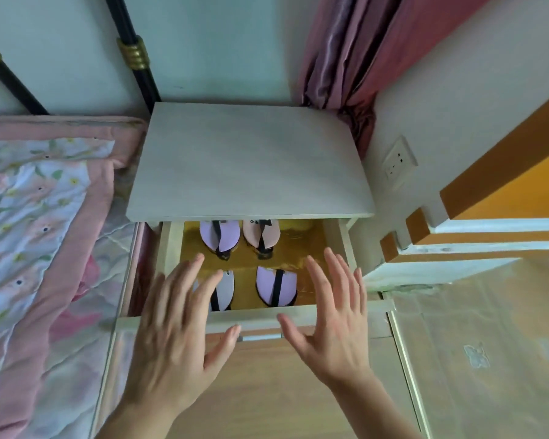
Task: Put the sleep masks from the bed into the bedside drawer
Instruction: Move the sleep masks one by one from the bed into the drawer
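Beside the bed (38,236) stands your bedside cabinet (251,160), its drawer (260,320) pulled out. Four sleep masks (219,236) lie inside it on the yellow lining, two at the back, two at the front. Your left hand (175,327) and right hand (333,318) hover over the drawer's front edge, fingers spread and straight, holding nothing.

Pale grey folded sleep mask (225,288) half covered by the left hand's (175,337) fingers, lilac (220,236) and peach (261,233) sleep masks' far ends hidden under the pale wooden bedside cabinet top (251,163), silver drawer handle (260,337) mostly behind both hands, mask lettering unreadable
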